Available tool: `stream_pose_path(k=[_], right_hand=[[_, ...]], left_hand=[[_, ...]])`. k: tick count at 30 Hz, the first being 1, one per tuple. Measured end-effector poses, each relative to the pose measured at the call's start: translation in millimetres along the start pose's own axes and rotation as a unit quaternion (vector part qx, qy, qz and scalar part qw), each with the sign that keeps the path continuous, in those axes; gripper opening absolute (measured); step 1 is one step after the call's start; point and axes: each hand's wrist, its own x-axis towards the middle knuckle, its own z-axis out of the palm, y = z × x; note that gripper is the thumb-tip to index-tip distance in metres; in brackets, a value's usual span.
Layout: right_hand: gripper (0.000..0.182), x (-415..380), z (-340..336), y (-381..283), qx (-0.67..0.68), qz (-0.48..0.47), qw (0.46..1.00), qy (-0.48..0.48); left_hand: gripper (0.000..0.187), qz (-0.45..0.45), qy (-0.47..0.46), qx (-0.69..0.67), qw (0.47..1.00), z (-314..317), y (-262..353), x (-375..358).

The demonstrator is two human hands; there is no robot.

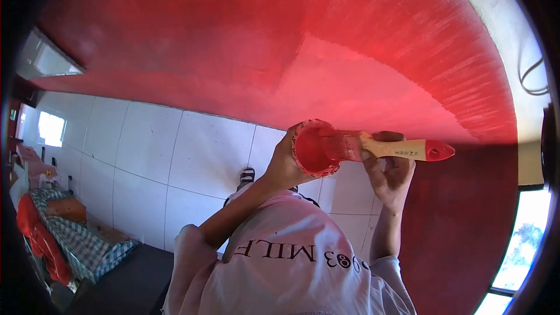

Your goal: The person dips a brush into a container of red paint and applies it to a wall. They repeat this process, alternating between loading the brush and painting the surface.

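Note:
My left hand [284, 162] is wrapped round a small paint cup [315, 170] with red paint inside and smears along its rim. In my right hand [392, 169] is a paintbrush [402, 149] with a pale wooden handle and a red tip, pinched near the ferrule. Its paint-covered bristles [335, 143] lie over the right side of the cup's mouth. Ahead stands a wall [233, 29] coated in red, with a paler pinkish patch [350, 84] bordered by darker, streaky strokes.
White floor tiles [201, 149] lie below the wall. A checkered cloth [79, 239] and a red cloth [44, 239] are heaped at the lower left beside a dark surface [128, 283]. On the right are a window [525, 239] and a looped cable [532, 79].

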Motion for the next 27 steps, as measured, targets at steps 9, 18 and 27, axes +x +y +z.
stream_pose_path(k=[9, 18, 27], right_hand=[[0.025, 19, -2, 6, -0.043, 0.056, 0.989, -0.127], [0.023, 26, -11, 19, -0.049, 0.015, 0.983, -0.175], [0.024, 25, -14, 21, -0.035, 0.009, 0.983, -0.178]], left_hand=[[0.081, 0.018, 0.052, -0.066, 0.996, 37, -5, 4], [0.083, 0.034, 0.066, -0.006, 0.997, 47, -10, 4], [0.085, 0.007, 0.077, 0.038, 0.996, 52, -9, 3]])
